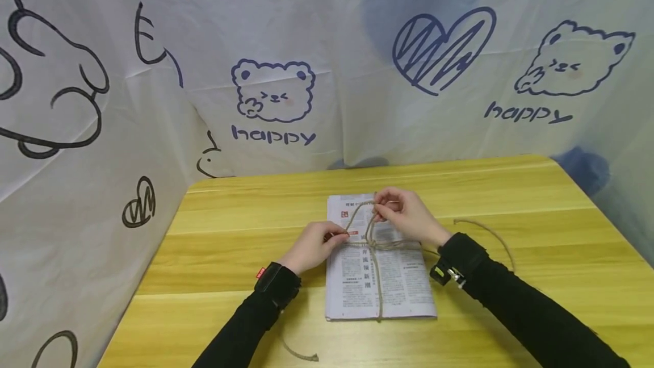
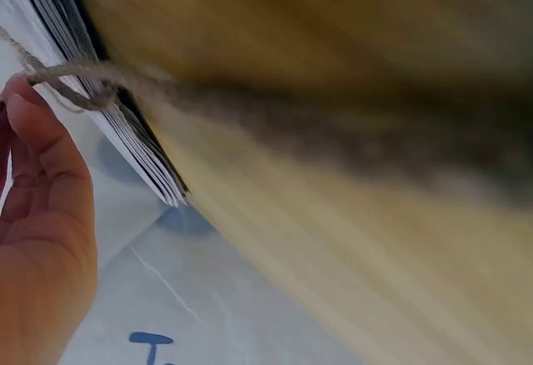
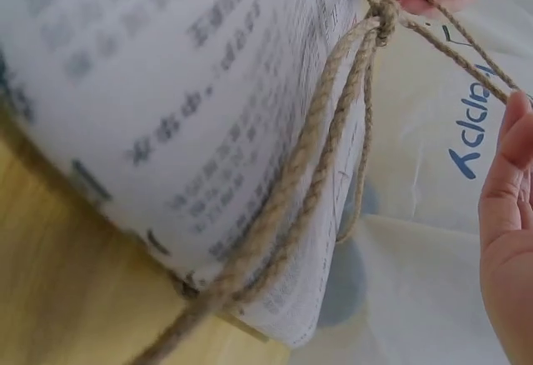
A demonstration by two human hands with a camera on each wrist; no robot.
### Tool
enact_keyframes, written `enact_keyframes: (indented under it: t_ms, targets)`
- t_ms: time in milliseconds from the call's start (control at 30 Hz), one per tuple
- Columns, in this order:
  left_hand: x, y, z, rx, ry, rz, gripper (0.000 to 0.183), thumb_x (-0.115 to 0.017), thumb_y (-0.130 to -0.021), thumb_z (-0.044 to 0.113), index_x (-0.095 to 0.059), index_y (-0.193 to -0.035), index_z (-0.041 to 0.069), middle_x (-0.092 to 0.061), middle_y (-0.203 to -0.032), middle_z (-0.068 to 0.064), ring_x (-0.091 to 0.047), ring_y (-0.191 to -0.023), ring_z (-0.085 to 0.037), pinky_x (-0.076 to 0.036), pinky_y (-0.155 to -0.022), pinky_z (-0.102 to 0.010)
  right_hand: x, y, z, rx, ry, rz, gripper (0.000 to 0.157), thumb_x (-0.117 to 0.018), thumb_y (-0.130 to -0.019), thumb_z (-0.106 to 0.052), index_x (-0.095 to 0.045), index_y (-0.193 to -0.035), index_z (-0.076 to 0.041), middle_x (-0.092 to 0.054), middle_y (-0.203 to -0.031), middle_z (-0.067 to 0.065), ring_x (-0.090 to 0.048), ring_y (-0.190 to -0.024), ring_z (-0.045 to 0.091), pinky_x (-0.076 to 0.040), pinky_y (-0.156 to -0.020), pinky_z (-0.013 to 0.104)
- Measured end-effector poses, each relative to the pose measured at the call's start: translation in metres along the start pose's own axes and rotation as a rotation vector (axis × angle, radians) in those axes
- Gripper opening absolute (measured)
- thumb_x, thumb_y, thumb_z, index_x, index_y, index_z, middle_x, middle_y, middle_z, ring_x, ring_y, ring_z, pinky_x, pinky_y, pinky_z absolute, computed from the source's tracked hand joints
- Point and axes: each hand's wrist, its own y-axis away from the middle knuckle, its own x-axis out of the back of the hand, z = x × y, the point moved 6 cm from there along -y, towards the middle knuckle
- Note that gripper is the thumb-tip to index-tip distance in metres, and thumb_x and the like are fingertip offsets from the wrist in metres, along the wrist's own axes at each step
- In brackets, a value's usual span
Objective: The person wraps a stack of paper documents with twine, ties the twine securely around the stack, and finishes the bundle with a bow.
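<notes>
A folded stack of newspapers (image 1: 352, 294) lies on the table with brown twine (image 1: 379, 283) running both lengthwise and across it. The strands meet at a knot (image 3: 385, 17) near the middle of the top sheet. Over the left part of the stack, my left hand (image 1: 313, 246) pinches twine between thumb and fingers. My right hand (image 1: 409, 216), above the far right part, pinches a raised loop of twine that stretches between the hands and down to the knot. In the left wrist view, twine passes round the edge of the stack beside the left hand (image 2: 50, 240).
One loose twine tail (image 1: 493, 230) curves over the wooden table (image 1: 245, 243) right of the stack. Another twine end (image 1: 301, 355) lies near the front, by the left sleeve. White cloth (image 1: 352, 72) with drawn bears and hearts hangs behind and to the left.
</notes>
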Motion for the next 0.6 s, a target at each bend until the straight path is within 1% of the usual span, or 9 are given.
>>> enact_keyframes:
  t_ms: [100,167,200,267,333,467,533,600]
  targets:
    - [-0.002,-0.001,0.004,-0.007,-0.016,-0.001,0.021,-0.059,-0.095,0.024,-0.073,-0.104,0.012,-0.066,-0.087,0.003,-0.055,-0.067,-0.008,-0.045,-0.059,-0.023,-0.003,-0.004,0.014,-0.017,-0.055,-0.027,0.010,-0.058,-0.092,-0.001,-0.058,-0.101,0.004,-0.064,-0.090,0.022,-0.065,-0.077,0.039,-0.054,-0.072,0.046]
    - [-0.005,-0.003,0.008,-0.020,-0.030,0.000,0.021,-0.059,-0.094,0.024,-0.073,-0.105,0.011,-0.067,-0.086,0.003,-0.054,-0.065,-0.007,-0.043,-0.058,-0.022,-0.005,-0.004,0.018,-0.009,-0.071,-0.048,0.011,-0.058,-0.092,-0.001,-0.057,-0.102,0.005,-0.062,-0.092,0.025,-0.064,-0.078,0.043,-0.053,-0.073,0.047]
    - [-0.007,-0.004,0.010,-0.020,-0.033,0.001,0.021,-0.060,-0.094,0.024,-0.073,-0.105,0.011,-0.067,-0.086,0.003,-0.054,-0.064,-0.007,-0.043,-0.057,-0.022,-0.005,-0.004,0.020,-0.002,-0.069,-0.055,0.012,-0.058,-0.092,0.000,-0.057,-0.102,0.005,-0.061,-0.093,0.026,-0.064,-0.078,0.043,-0.054,-0.073,0.047]
    - [-0.008,-0.005,0.012,-0.015,-0.038,0.009,0.021,-0.060,-0.094,0.022,-0.073,-0.105,0.010,-0.067,-0.085,0.002,-0.054,-0.063,-0.006,-0.043,-0.057,-0.021,-0.004,-0.001,0.021,0.015,-0.037,-0.061,0.015,-0.059,-0.091,0.000,-0.057,-0.105,0.004,-0.060,-0.096,0.026,-0.064,-0.079,0.040,-0.055,-0.072,0.044]
    - [-0.009,-0.005,0.013,-0.006,-0.030,0.018,0.020,-0.061,-0.094,0.021,-0.073,-0.104,0.010,-0.068,-0.084,0.002,-0.054,-0.063,-0.006,-0.043,-0.057,-0.022,-0.001,0.003,0.023,0.034,0.024,-0.065,0.020,-0.061,-0.090,-0.003,-0.057,-0.109,0.002,-0.060,-0.098,0.022,-0.065,-0.079,0.033,-0.056,-0.070,0.038]
    - [-0.008,-0.004,0.012,0.016,-0.009,0.028,0.020,-0.060,-0.094,0.021,-0.074,-0.103,0.010,-0.068,-0.084,0.001,-0.055,-0.063,-0.007,-0.043,-0.058,-0.023,0.008,0.016,0.024,0.046,0.134,-0.070,0.035,-0.067,-0.089,-0.015,-0.054,-0.119,-0.004,-0.060,-0.100,0.010,-0.062,-0.081,0.021,-0.053,-0.068,0.029]
    - [-0.008,-0.003,0.011,0.032,0.007,0.034,0.020,-0.059,-0.094,0.021,-0.074,-0.102,0.010,-0.069,-0.083,0.000,-0.054,-0.063,-0.008,-0.043,-0.057,-0.023,0.017,0.024,0.025,0.055,0.163,-0.066,0.039,-0.067,-0.088,-0.018,-0.053,-0.121,-0.005,-0.059,-0.100,0.009,-0.061,-0.081,0.020,-0.052,-0.067,0.029]
    - [-0.009,-0.004,0.011,0.053,0.026,0.038,0.020,-0.059,-0.094,0.022,-0.074,-0.101,0.010,-0.068,-0.081,0.001,-0.054,-0.062,-0.008,-0.042,-0.056,-0.023,0.032,0.035,0.026,0.061,0.213,-0.050,0.037,-0.068,-0.088,-0.017,-0.053,-0.120,-0.005,-0.058,-0.098,0.009,-0.060,-0.080,0.020,-0.052,-0.066,0.029]
